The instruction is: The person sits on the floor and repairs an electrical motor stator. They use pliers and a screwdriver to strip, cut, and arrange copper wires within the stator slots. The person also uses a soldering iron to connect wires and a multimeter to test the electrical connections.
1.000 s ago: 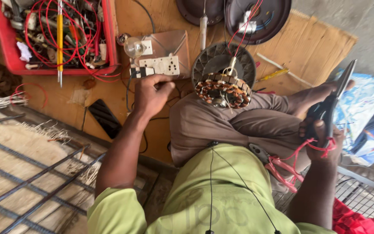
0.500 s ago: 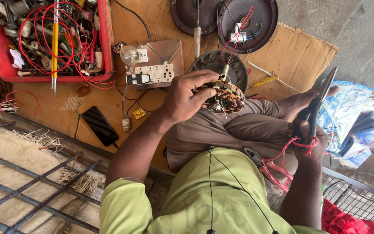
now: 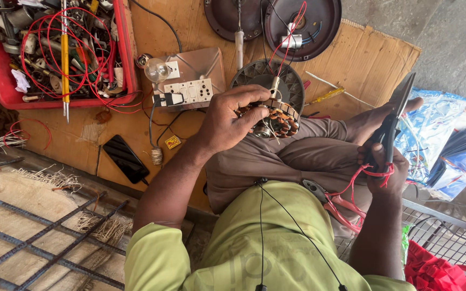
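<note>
Cardboard-covered floor (image 3: pixel 373 54), cluttered with repair gear. At centre, on the lap, fan stator with copper windings (image 3: pixel 276 116), left hand (image 3: pixel 227 121) clamped over its rim. Right hand (image 3: pixel 381 167) closed around dark scissors (image 3: pixel 392 116) and red wire (image 3: pixel 351 183). Seemingly mid-repair: motor covers (image 3: pixel 276 21) off, wiring loose, reassembly undone. Beyond: switchboard with bulb (image 3: pixel 187 81), red tool tray (image 3: pixel 125 64), phone (image 3: pixel 125 159).
</note>
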